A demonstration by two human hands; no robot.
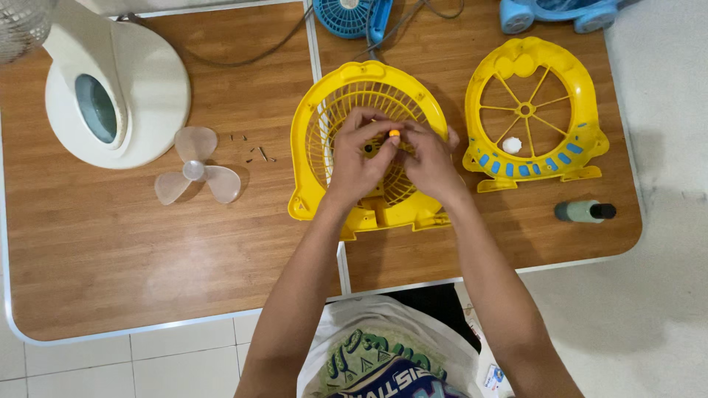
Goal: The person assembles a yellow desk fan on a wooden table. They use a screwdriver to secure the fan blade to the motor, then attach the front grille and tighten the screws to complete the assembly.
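Both hands' grip (394, 144) pinches a small orange piece (394, 133) over the yellow fan grille (335, 125).

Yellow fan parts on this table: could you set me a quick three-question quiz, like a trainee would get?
1. True or false: both hands, left hand and right hand, are over the yellow grille housing.
2. Which lies left of the yellow grille housing? A) clear fan blade B) yellow spoked front cover C) green bottle with a black cap
3. Fill in: the small part pinched between the fingertips, the ______ piece, is what colour?

Key
1. True: both meet above its middle.
2. A. The front cover and the bottle lie to the right.
3. Orange.
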